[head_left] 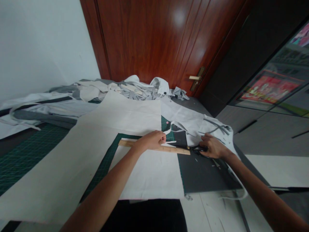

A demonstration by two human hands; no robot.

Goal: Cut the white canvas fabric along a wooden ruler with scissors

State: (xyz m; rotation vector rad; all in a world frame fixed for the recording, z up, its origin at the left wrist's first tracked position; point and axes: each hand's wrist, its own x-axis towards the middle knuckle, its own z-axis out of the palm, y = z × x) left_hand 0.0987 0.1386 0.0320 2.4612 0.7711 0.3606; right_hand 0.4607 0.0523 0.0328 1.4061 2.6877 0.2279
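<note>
My left hand (154,139) is closed over the wooden ruler (171,149), and a narrow white fabric strip (180,124) curls up from its fingers. Black-handled scissors (200,148) are in my right hand (212,146), their blades pointing left beside the ruler's right end. Under the ruler lies a white fabric piece (152,174), which reaches the table's near edge. A larger cream fabric piece (96,129) spreads to the left and behind. Part of the green cutting mat (106,169) shows between the two pieces.
Fabric scraps (135,90) are heaped along the back before a brown wooden door (149,38). More cloth (53,109) lies at the left. White cloth with dark strips (193,117) covers the right of the dark table (210,175). A glass-fronted cabinet (272,87) stands at the right.
</note>
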